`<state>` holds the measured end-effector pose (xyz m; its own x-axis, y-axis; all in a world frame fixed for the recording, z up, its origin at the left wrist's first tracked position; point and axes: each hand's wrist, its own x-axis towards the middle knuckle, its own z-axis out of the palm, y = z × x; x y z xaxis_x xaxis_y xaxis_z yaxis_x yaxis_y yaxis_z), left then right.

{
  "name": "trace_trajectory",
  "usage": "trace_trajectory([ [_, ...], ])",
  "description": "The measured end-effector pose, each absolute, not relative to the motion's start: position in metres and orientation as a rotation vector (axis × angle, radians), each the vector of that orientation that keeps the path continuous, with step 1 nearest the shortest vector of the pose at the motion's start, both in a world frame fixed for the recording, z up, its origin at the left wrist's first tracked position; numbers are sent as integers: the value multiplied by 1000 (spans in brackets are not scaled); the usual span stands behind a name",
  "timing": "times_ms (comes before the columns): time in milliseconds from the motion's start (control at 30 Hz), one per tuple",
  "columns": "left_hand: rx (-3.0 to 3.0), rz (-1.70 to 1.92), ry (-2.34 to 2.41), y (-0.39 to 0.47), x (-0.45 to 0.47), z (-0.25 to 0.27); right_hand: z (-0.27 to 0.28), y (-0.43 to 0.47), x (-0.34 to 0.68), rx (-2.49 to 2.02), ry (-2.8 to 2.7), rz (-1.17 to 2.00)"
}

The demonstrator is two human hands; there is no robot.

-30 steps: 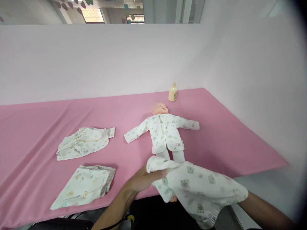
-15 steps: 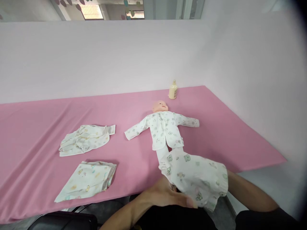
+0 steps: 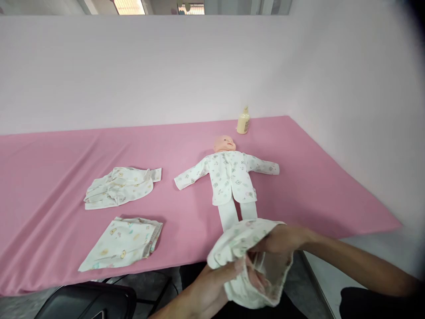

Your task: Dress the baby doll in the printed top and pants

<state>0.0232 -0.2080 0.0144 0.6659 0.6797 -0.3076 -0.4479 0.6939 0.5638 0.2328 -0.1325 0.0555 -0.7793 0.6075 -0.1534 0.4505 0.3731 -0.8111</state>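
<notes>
The doll (image 3: 225, 144) lies on its back in a white print jacket (image 3: 229, 175), arms spread, white-covered legs (image 3: 228, 215) toward me. In front of its feet is a pair of white print baby pants (image 3: 245, 235), bunched up with an opening facing me. My left hand (image 3: 215, 283) grips the near left edge of the pants, thumb on the outside. From the right, my right hand (image 3: 279, 239) reaches into the opening, fingers closed against the cloth and partly hidden by it.
A pale yellow pump bottle (image 3: 243, 122) stands behind the doll's head. To the left lie a crumpled print garment (image 3: 121, 188) and a folded print cloth (image 3: 122, 246) on the pink table cover (image 3: 186, 239). A black chair (image 3: 89, 301) is below the front edge; white walls (image 3: 149, 71) enclose the table.
The pants have been pulled nearer and turned, so their opening now faces me. My right hand, hidden inside the cloth before, now shows at the opening. The view has tilted slightly down.
</notes>
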Motion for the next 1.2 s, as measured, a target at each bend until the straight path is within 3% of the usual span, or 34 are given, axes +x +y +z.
trace_trajectory([
  [67,355,712,641,-214,1,10,73,-129,247,-851,-2363,1779],
  [133,246,778,709,-220,-17,10,81,-127,260,-942,-2257,1820],
  [267,29,884,821,-227,-38,17,60,-122,262,-1167,-2426,982],
  [367,-80,910,950,-232,-49,18,31,-118,245,-930,-2730,479],
  [733,-137,952,1172,-238,-75,-12,-8,-91,199,-243,-3038,27],
  [900,-108,891,1087,-233,-80,-3,-1,-83,194,-255,-3016,95],
  [1200,42,786,1064,-232,-60,-24,32,-75,191,-389,-2702,644],
])
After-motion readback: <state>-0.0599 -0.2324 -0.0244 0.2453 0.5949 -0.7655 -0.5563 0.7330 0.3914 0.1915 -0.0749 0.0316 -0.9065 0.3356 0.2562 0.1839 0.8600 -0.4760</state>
